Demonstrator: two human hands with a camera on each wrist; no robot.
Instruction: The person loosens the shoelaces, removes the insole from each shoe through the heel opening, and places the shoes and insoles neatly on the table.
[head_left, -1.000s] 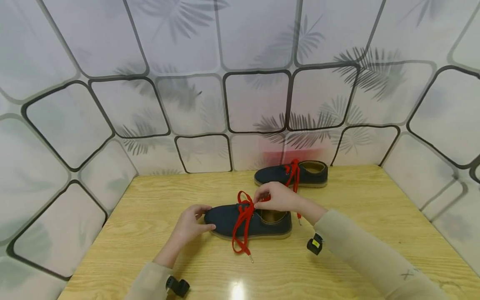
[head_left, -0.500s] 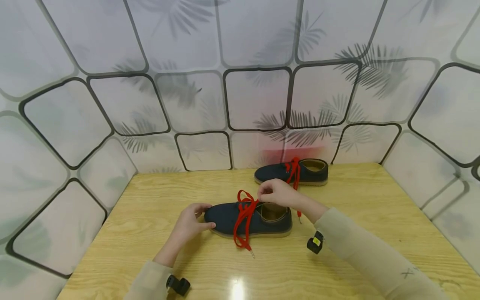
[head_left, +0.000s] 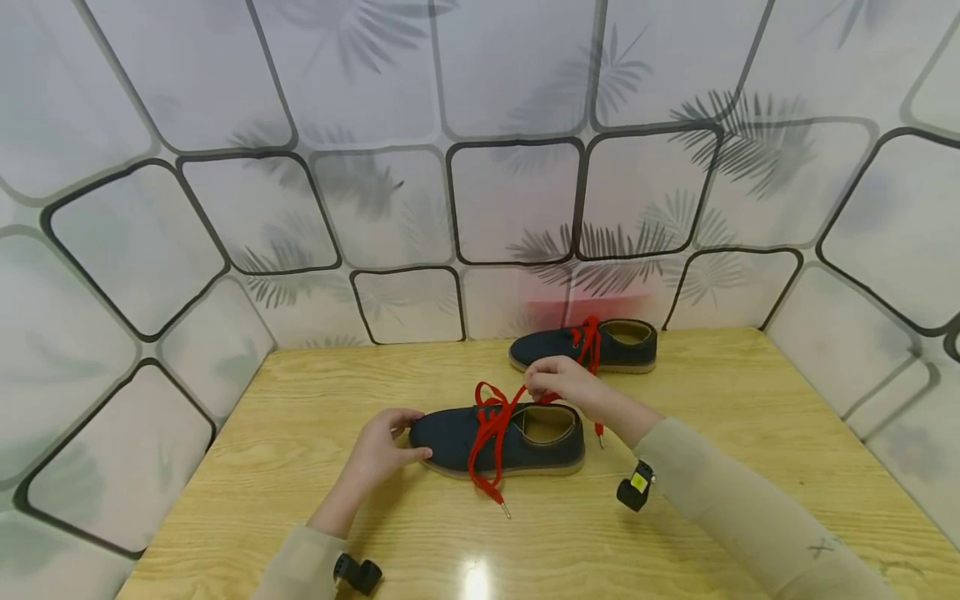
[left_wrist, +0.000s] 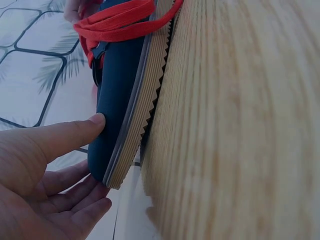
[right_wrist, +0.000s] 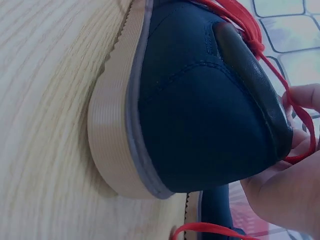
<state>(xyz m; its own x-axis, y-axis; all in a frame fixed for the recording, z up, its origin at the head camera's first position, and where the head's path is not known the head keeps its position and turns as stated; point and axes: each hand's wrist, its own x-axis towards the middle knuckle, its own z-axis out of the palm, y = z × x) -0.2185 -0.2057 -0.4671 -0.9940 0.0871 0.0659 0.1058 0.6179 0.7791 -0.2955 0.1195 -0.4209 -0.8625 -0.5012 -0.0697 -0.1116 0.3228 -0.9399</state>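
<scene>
A navy canvas shoe (head_left: 448, 442) with a ridged tan sole lies on the wooden table, its toe to the left. My left hand (head_left: 381, 447) holds the toe; in the left wrist view the thumb (left_wrist: 82, 129) presses on the upper while the fingers reach round the tip. Red shoelace (head_left: 491, 433) is tied in a loose bow over the tongue, with one loop and a metal-tipped end hanging down the near side. Above the shoe's opening my right hand (head_left: 564, 385) pinches a strand of lace, stretched from the knot; its fingertips are partly hidden in the head view.
A matching navy shoe (head_left: 543, 343) with red laces stands behind, near the back wall, partly covered by my right hand. Patterned fabric walls (head_left: 405, 217) enclose the wooden table (head_left: 315, 383) at the back and both sides.
My right hand has moved slightly right, away from the knot, drawing the lace strand out longer and straighter. My left hand has stayed on the toe.
</scene>
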